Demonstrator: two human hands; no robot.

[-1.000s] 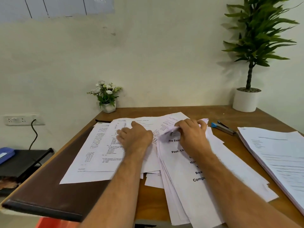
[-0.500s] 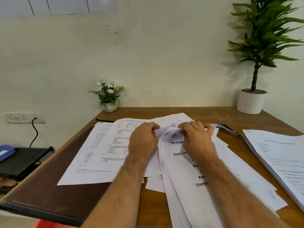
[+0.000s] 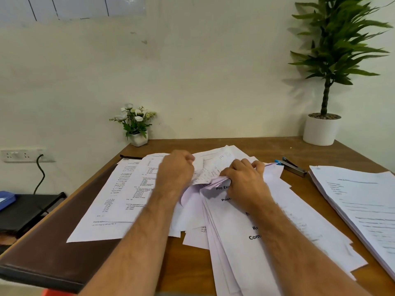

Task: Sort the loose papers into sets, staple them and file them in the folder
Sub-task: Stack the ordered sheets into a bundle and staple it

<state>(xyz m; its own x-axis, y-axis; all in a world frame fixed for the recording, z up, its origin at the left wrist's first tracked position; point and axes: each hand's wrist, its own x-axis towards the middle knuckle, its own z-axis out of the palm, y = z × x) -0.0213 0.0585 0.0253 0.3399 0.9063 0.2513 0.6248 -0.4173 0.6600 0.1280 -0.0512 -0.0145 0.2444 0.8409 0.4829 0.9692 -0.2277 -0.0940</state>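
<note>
At a brown wooden desk (image 3: 245, 144) set against a pale wall, a person works through a fanned pile of loose white printed papers (image 3: 252, 238). The left hand (image 3: 176, 169) pinches a curled white sheet of printed text (image 3: 210, 167) and lifts its near edge off the pile, fingers curled round the paper. The right hand (image 3: 245, 180) grips the top corner of the pile beside it (bold headings show beneath the wrist), fingers bent over the crumpled edges. Two printed pages (image 3: 119, 195) lie flat to the left, overlapping a dark brown leather-look folder (image 3: 42, 259) at the desk's left edge. A small blue and grey metal stapler (image 3: 291, 167) rests just beyond the pile, near a separate thick white paper stack (image 3: 361, 208) on the right. A small white flower pot (image 3: 139, 138) and a tall potted green plant (image 3: 324, 82) stand at the back.
</note>
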